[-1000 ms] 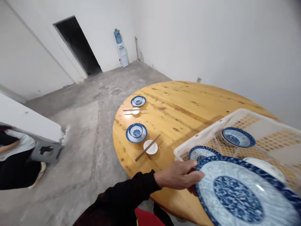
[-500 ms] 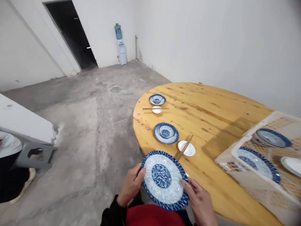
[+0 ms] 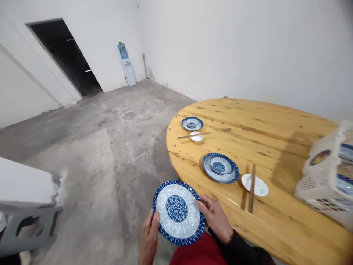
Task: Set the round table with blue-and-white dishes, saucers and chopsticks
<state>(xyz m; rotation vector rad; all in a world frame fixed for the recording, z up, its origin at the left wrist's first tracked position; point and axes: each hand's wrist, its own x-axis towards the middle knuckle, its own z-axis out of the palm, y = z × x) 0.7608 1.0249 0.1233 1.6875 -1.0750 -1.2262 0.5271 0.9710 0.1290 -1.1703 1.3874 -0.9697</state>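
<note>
Between my hands is a blue-and-white patterned plate, tilted toward me beyond the table's front-left edge. My left hand grips its left rim with the thumb on top. My right hand pinches the right rim, thumb over the face. On the table close by lies a matching plate with a small bowl on it. Beside that, chopsticks rest across a white saucer. Farther back sit another plate with a bowl, and a saucer with chopsticks across it.
The round wooden table fills the right side. A white plastic basket holding dishes stands at its right. A grey stool is at lower left beside a white wall end. A water dispenser stands at the far wall.
My view has turned right and tilted, so the table settings and basket sit farther right. Both hands still hold the plate, which appears slightly farther left.
</note>
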